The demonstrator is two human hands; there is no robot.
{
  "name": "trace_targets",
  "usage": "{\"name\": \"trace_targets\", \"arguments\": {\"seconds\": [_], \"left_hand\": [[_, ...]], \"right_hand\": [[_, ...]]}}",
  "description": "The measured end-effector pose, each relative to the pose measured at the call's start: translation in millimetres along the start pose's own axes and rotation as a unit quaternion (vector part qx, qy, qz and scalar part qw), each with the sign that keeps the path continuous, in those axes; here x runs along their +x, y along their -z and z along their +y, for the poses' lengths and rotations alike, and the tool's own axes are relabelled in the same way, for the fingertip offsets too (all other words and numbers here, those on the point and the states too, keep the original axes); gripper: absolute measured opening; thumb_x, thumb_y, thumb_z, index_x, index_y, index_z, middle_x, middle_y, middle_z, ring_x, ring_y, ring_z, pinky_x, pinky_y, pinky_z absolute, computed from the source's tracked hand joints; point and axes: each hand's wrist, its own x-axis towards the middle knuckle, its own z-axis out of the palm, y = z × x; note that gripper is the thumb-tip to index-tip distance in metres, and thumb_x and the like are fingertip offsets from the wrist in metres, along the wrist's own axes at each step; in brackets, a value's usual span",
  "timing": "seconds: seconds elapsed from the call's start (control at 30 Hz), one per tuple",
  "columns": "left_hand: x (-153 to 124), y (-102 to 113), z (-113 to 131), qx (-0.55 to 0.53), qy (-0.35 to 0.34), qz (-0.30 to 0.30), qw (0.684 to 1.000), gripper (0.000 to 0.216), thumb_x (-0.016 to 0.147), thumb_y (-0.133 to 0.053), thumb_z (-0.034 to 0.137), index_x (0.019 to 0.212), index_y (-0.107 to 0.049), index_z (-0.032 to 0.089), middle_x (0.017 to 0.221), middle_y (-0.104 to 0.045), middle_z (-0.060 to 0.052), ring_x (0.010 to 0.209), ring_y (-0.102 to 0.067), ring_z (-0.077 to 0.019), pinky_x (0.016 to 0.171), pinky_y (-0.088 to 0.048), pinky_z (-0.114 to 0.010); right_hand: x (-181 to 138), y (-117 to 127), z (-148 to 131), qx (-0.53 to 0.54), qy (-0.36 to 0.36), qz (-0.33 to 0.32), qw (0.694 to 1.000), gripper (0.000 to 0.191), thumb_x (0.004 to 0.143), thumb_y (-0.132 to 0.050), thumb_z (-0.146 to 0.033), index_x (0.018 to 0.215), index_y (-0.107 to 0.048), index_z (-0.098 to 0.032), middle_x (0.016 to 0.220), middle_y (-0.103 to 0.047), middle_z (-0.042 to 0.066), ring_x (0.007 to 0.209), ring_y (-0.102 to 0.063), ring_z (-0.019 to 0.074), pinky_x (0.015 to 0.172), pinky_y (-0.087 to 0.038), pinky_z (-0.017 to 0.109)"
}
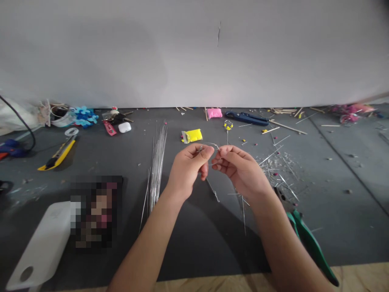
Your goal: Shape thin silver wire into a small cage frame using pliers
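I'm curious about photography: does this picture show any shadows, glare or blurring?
Head view: shadow darkens the tabletop below the left hand and right hand; the bundled metal wires catch bright glints; coarse pixel blocks hide most of a dark-edged flat object.

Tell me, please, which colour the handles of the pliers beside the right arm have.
Green; the pliers' handles show best in the head view.

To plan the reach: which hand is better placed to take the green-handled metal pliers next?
Probably the right hand: the pliers lie beside the right forearm, while the left hand is farther away. Both hands pinch the curved, thin silver wire, so the right would first let go.
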Motion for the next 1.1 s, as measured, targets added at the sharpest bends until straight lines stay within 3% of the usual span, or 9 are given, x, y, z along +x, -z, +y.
{"name": "trace_targets", "arguments": {"seconds": [0.2, 0.6, 0.9, 1.0, 1.1], "left_hand": [[1, 9, 5, -0.114, 0.082, -0.106, 0.984, 0.018, 0.08, -0.069, 0.035, 0.073, -0.062, 0.02, 0.041, -0.041, 0.009, 0.036, -0.034, -0.004, 0.036, -0.029, -0.017], [2, 14, 4, -0.149, 0.127, -0.167, 0.966, 0.018, 0.079, -0.071, 0.034, 0.072, -0.063, 0.019, 0.039, -0.044, 0.008, 0.033, -0.034, -0.003, 0.034, -0.029, -0.015], [5, 19, -3, -0.207, 0.167, -0.254, 0.93, 0.019, 0.08, -0.07, 0.033, 0.073, -0.068, 0.017, 0.04, -0.043, 0.008, 0.033, -0.032, -0.001, 0.035, -0.028, -0.013], [5, 17, -2, -0.183, 0.174, -0.235, 0.938, 0.019, 0.08, -0.07, 0.034, 0.072, -0.068, 0.017, 0.041, -0.041, 0.008, 0.034, -0.03, -0.0009, 0.035, -0.026, -0.014], [5, 12, -2, -0.11, 0.125, -0.12, 0.979, 0.019, 0.08, -0.069, 0.033, 0.069, -0.064, 0.018, 0.041, -0.04, 0.009, 0.036, -0.033, -0.0024, 0.037, -0.027, -0.015]], "right_hand": [[-6, 5, -12, 0.046, -0.07, -0.133, 0.987, 0.01, 0.083, -0.065, -0.026, 0.074, -0.068, -0.021, 0.074, -0.067, -0.001, 0.074, -0.065, 0.0119, 0.072, -0.055, 0.027], [-5, 8, -9, 0.064, -0.075, -0.172, 0.98, 0.009, 0.079, -0.069, -0.026, 0.075, -0.071, -0.019, 0.069, -0.071, 0.0, 0.066, -0.068, 0.0112, 0.07, -0.057, 0.025], [0, 13, 0, 0.13, -0.125, -0.226, 0.957, 0.01, 0.075, -0.073, -0.025, 0.07, -0.071, -0.017, 0.063, -0.069, -0.002, 0.063, -0.068, 0.0112, 0.068, -0.058, 0.023], [2, 14, 2, 0.117, -0.126, -0.214, 0.962, 0.011, 0.076, -0.072, -0.025, 0.068, -0.07, -0.018, 0.064, -0.069, -0.002, 0.064, -0.068, 0.0115, 0.069, -0.058, 0.024], [5, 14, 3, 0.087, -0.096, -0.145, 0.981, 0.012, 0.081, -0.067, -0.024, 0.071, -0.071, -0.019, 0.068, -0.07, -0.001, 0.067, -0.067, 0.0109, 0.073, -0.057, 0.025]]}}
